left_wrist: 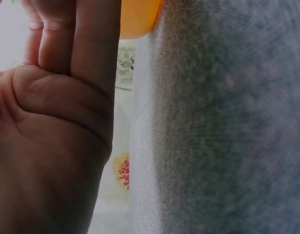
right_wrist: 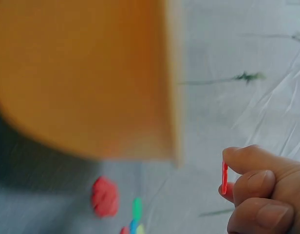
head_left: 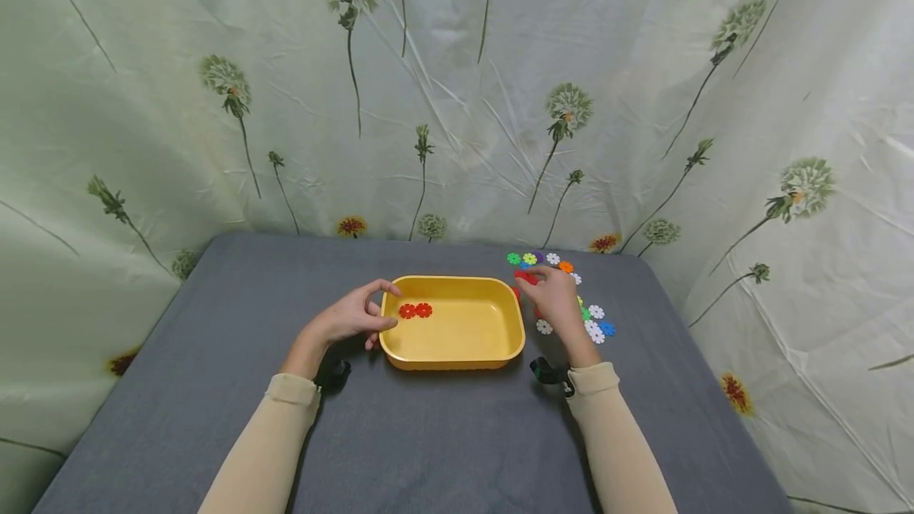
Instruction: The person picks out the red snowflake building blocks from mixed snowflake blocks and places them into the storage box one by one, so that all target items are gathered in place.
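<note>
A yellow plastic tray point(head_left: 457, 359) stands mid-table, with two red flower-shaped discs point(head_left: 416, 310) lying side by side inside at its left. My left hand point(head_left: 355, 314) holds the tray's left side, thumb over the rim and other fingers along the outer wall. In the left wrist view its palm point(left_wrist: 57, 112) faces the camera beside the tray's corner point(left_wrist: 138, 19). Just past the tray's right rim, my right hand point(head_left: 559, 304) pinches a red flower-shaped disc point(right_wrist: 225, 176) between thumb and index finger, seen edge-on in the right wrist view.
Several loose flower-shaped discs in white, green, blue, orange and other colours lie right of the tray, such as a white disc point(head_left: 544, 327) and a blue disc point(head_left: 607, 328). A grey cloth point(head_left: 457, 435) covers the table. A floral curtain point(head_left: 457, 101) hangs behind it.
</note>
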The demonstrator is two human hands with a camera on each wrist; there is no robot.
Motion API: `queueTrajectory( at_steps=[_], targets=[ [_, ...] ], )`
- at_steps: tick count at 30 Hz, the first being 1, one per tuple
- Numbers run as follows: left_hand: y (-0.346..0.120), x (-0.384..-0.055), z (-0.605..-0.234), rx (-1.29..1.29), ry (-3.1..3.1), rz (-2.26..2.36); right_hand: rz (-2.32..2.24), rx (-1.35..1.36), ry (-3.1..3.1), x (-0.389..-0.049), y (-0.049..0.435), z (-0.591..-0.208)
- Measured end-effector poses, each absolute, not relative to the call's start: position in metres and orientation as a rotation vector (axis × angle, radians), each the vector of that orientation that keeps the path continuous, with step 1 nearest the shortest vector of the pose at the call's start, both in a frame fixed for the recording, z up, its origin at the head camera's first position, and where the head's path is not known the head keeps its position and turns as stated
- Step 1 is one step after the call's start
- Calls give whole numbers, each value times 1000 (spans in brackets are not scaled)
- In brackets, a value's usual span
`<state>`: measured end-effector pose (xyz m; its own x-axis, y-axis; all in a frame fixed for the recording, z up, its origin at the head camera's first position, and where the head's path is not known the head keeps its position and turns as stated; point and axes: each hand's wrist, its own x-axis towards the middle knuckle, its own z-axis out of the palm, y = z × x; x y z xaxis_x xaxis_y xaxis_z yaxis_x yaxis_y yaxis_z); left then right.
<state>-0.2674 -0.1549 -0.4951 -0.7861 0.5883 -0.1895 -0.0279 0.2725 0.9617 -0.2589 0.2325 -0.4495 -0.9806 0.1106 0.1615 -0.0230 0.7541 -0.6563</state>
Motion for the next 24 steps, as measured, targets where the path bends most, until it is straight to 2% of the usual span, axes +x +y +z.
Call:
queueTrajectory(
  at_steps=[10,24],
  targets=[
    [-154,-267,-494,513,2020,1552,1229,70,-2719,-255,191,-428],
    [-155,-268,-495,517,2012,1551,1464,150,-2814,-260,132,-448]
  ],
)
